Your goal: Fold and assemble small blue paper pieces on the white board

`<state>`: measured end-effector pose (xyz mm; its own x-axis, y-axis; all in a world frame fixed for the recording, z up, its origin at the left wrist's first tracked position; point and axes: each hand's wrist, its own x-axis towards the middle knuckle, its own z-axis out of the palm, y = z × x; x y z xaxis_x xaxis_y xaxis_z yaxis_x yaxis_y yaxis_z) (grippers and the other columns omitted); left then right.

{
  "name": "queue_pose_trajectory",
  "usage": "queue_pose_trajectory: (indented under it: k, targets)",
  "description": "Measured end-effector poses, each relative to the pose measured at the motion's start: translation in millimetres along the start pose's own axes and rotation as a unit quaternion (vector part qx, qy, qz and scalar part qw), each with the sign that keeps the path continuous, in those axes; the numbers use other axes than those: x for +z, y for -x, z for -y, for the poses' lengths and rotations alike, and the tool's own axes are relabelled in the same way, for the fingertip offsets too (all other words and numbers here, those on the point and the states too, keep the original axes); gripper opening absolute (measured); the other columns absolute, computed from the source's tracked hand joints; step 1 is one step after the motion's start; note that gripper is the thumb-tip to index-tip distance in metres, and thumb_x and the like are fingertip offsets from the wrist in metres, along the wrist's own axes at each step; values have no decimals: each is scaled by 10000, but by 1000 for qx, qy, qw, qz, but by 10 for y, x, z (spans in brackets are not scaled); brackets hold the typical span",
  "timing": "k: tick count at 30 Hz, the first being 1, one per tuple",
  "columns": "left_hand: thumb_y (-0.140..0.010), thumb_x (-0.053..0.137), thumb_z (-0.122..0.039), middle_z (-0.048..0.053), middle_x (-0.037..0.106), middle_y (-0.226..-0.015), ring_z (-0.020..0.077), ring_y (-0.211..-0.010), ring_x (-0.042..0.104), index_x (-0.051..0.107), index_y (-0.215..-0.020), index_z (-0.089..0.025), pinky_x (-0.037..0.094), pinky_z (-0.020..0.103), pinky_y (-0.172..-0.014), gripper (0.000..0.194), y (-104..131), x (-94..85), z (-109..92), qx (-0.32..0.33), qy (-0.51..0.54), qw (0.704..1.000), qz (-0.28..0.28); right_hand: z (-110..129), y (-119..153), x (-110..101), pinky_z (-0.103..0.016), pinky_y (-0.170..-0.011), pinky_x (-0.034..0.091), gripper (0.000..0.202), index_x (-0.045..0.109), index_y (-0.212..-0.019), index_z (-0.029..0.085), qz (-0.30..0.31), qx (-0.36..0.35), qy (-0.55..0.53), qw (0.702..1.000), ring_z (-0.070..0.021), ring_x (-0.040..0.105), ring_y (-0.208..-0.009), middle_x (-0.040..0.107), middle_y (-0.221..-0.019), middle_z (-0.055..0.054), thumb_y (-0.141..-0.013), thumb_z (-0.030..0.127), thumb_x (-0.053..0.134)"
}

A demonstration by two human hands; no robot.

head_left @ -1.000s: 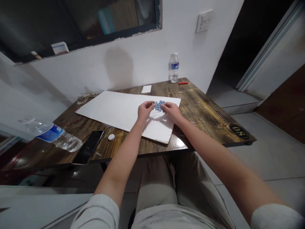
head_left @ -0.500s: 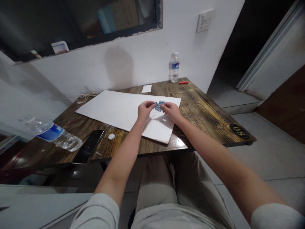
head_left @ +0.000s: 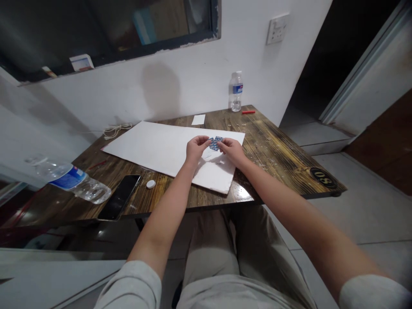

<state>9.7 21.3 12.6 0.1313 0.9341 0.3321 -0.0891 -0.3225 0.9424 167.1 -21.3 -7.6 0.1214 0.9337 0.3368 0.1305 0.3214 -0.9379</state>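
A small blue-patterned piece, folded or notched at its top edge [head_left: 215,144], is held up between both hands; it looks like printed paper or card, too small to tell exactly. My left hand [head_left: 195,150] pinches its left side between thumb and fingers. On the right side, my right hand [head_left: 234,151] grips it the same way. Both hands are over the right part of a large white board [head_left: 154,143], which lies flat on the wooden table. Dark marks and hand shadows show on the board below the piece.
A black phone [head_left: 120,197], a white bottle cap [head_left: 150,184] and a lying water bottle [head_left: 75,178] are at left. Toward the wall are a coiled cable [head_left: 116,130], a white paper [head_left: 198,119], an upright bottle [head_left: 236,94] and a red pen-like stick [head_left: 248,112].
The blue-patterned piece has tilted very slightly between my fingers. Both hands stay in almost the same place.
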Motion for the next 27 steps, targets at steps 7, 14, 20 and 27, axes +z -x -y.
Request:
queue_pose_trajectory:
  k: [7, 14, 20, 27]
  targets:
    - [-577, 852, -327, 49, 712, -800, 164, -757, 651, 687, -775, -163, 534, 344, -778, 305, 13, 6, -28, 2, -11, 1000, 9, 36, 9, -11, -269, -538, 338, 390, 543, -637, 193, 1, -7, 3, 1000, -105, 429, -498, 537, -539, 20, -756, 553, 636]
    - [-584, 857, -308, 46, 701, -794, 168, -766, 649, 685, -771, -163, 528, 357, -795, 292, 34, 16, -77, 4, -15, 1000, 21, 45, 9, -4, -262, -531, 343, 400, 541, -629, 194, -8, 0, 3, 1000, -104, 432, -500, 548, -539, 16, -747, 564, 635]
    - [-599, 848, -276, 57, 713, -835, 174, -798, 660, 704, -804, -155, 527, 365, -822, 278, 44, 19, -85, 1, 1, 1000, 22, 34, 0, -11, -263, -533, 333, 424, 534, -628, 198, -6, -6, -6, 1000, -102, 426, -500, 540, -540, 21, -731, 596, 637]
    - [-621, 815, -272, 60, 730, -866, 168, -809, 657, 725, -835, -165, 518, 346, -810, 256, 54, 17, -92, -1, 16, 1000, 25, 31, -1, -18, -263, -546, 335, 423, 520, -610, 197, -13, -14, -9, 1000, -100, 423, -504, 527, -531, 25, -741, 583, 632]
